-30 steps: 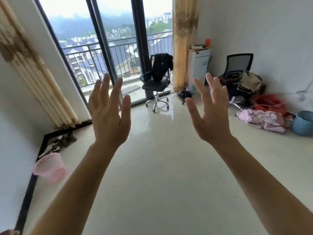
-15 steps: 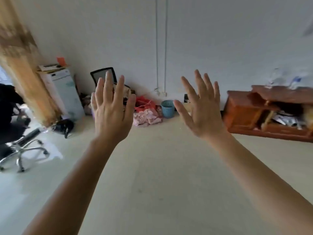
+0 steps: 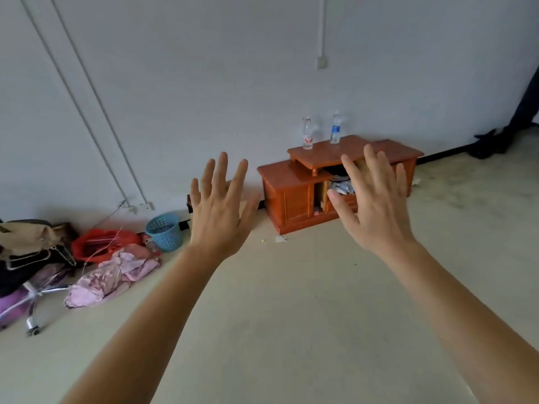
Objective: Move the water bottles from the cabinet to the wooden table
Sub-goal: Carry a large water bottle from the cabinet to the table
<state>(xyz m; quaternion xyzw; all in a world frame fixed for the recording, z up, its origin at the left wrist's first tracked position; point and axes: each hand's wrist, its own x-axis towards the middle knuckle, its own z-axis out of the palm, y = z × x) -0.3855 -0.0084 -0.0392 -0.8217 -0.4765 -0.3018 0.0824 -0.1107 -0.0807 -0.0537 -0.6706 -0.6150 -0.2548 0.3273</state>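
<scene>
Where right hand [image 3: 376,208] overlaps cabinet [image 3: 294,193], open compartment partly hidden.

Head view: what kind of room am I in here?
Likely a sparse spare room at home: a low wooden cabinet against the bare wall, clothes heaped on the floor, a blue basket beside them.

Both forearms are bare to the frame's edge, with no sleeves in view. The left hand [image 3: 217,217] and right hand [image 3: 376,212] seem bare too; small rings would be hard to spot.
</scene>
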